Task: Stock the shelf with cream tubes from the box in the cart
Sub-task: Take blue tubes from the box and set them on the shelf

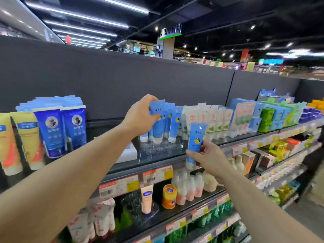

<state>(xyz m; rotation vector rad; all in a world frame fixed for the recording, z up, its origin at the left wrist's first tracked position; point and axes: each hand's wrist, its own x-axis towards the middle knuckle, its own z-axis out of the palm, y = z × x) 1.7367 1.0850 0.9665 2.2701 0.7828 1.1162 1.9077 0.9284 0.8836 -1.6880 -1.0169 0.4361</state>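
On top shelf [157,155], glossy dark deck with bare room before a clear plastic holder [163,146]: left hand [140,118] pinches one smooth blue cream tube [157,120] among standing mates, right hand [208,155] grips another tube [195,141] upright at the front edge.

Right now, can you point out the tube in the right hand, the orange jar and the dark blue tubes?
Tube [196,137], head view, printed front.
Orange jar [169,197], head view, its side.
Dark blue tubes [52,130], head view, front of left one.
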